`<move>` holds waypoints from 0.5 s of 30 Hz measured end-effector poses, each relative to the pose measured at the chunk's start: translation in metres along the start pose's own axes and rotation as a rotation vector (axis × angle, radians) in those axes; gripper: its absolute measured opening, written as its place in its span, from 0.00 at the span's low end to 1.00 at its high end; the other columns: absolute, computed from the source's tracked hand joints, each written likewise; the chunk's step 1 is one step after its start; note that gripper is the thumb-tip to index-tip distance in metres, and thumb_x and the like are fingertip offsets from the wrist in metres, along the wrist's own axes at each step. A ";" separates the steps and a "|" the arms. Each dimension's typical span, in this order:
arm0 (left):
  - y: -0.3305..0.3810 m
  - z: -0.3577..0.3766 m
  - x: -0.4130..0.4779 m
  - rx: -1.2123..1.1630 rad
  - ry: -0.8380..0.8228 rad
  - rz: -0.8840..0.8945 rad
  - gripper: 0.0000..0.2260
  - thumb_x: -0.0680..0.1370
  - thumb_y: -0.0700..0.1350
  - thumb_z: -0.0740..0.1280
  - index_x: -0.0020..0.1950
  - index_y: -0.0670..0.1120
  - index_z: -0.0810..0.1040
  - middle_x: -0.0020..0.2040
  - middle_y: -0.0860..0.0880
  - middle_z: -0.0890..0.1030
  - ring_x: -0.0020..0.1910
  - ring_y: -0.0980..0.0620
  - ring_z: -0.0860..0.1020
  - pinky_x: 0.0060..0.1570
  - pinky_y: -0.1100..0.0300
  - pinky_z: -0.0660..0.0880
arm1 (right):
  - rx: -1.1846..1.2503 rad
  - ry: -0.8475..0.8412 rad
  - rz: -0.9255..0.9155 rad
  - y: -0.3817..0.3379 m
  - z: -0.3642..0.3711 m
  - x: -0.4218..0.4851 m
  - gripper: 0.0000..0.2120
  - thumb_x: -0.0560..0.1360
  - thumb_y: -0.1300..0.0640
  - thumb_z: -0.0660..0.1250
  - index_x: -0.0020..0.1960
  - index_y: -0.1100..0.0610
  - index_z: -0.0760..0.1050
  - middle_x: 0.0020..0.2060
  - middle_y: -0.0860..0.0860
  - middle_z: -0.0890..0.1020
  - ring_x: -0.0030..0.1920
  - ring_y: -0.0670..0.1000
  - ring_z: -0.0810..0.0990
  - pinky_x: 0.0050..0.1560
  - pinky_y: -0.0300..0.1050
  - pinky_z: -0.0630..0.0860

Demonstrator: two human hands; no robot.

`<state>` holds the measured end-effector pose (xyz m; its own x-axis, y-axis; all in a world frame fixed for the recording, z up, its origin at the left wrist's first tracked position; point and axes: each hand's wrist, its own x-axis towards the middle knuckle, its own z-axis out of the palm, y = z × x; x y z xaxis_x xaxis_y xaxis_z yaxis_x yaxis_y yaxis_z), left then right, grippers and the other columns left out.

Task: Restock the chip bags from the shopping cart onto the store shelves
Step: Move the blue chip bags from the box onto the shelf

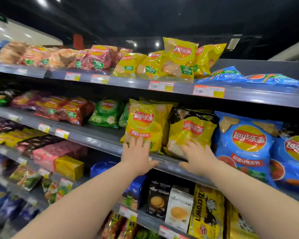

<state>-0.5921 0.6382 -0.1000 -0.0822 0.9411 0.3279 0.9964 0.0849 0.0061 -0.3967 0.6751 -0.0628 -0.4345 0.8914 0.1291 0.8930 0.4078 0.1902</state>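
Observation:
Two yellow chip bags stand on the middle shelf point(100, 141). My left hand point(138, 156) lies flat with spread fingers against the lower part of the upright yellow bag point(148, 123). My right hand point(198, 158) rests, fingers apart, on the bottom of the second yellow bag point(192, 133), which leans back to its right. Neither hand wraps around a bag. The shopping cart is out of view.
Large blue chip bags point(245, 144) stand right of the yellow ones, green bags point(107, 113) and red bags point(67, 109) to the left. The top shelf point(131, 82) carries more yellow, red and blue bags. Cookie boxes point(178, 207) fill the shelf below.

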 end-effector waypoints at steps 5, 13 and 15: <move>-0.043 -0.001 -0.071 0.085 -0.141 -0.145 0.40 0.76 0.67 0.56 0.79 0.49 0.44 0.80 0.45 0.48 0.78 0.39 0.46 0.73 0.39 0.51 | 0.038 -0.037 -0.122 -0.054 0.009 -0.023 0.34 0.77 0.41 0.60 0.77 0.49 0.51 0.77 0.52 0.53 0.77 0.58 0.51 0.72 0.64 0.53; -0.136 -0.014 -0.169 0.124 -0.152 -0.346 0.40 0.75 0.67 0.57 0.79 0.49 0.47 0.79 0.45 0.52 0.77 0.39 0.49 0.72 0.39 0.52 | 0.065 -0.024 -0.370 -0.168 -0.006 -0.036 0.32 0.76 0.43 0.60 0.76 0.50 0.54 0.75 0.52 0.60 0.74 0.58 0.58 0.70 0.60 0.61; -0.163 -0.014 -0.191 0.129 -0.161 -0.398 0.40 0.75 0.68 0.57 0.79 0.49 0.47 0.79 0.45 0.52 0.77 0.39 0.49 0.73 0.39 0.52 | 0.075 -0.042 -0.428 -0.203 -0.008 -0.038 0.32 0.77 0.44 0.60 0.77 0.51 0.54 0.75 0.52 0.60 0.75 0.58 0.56 0.71 0.60 0.59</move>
<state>-0.7386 0.4398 -0.1503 -0.4711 0.8651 0.1724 0.8765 0.4811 -0.0191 -0.5627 0.5571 -0.0990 -0.7637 0.6454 0.0135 0.6400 0.7542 0.1469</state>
